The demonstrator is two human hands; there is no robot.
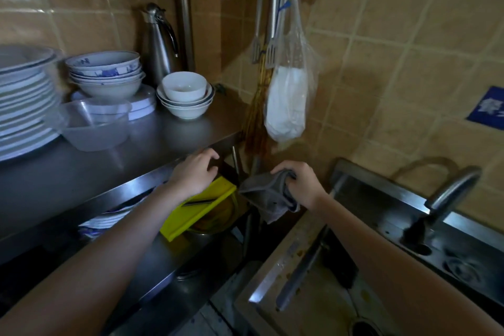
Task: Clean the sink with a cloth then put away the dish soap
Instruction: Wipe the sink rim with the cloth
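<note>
My right hand (301,181) grips a bunched grey cloth (268,195), held in the air between the steel rack and the sink. The cloth hangs down to the left of the hand. My left hand (195,172) hovers with curled fingers and nothing in it at the front edge of the rack's upper shelf (174,131), just above a yellow slicer board (200,209). The stainless sink (275,275) lies at lower right, with its faucet (447,196) behind it. I see no dish soap bottle.
Stacked plates (24,106), bowls (106,73), a clear plastic tub (95,125) and a steel jug (161,41) fill the upper shelf. More dishes lie on the shelf below. Tongs (266,46) and a plastic bag (289,101) hang in the tiled corner.
</note>
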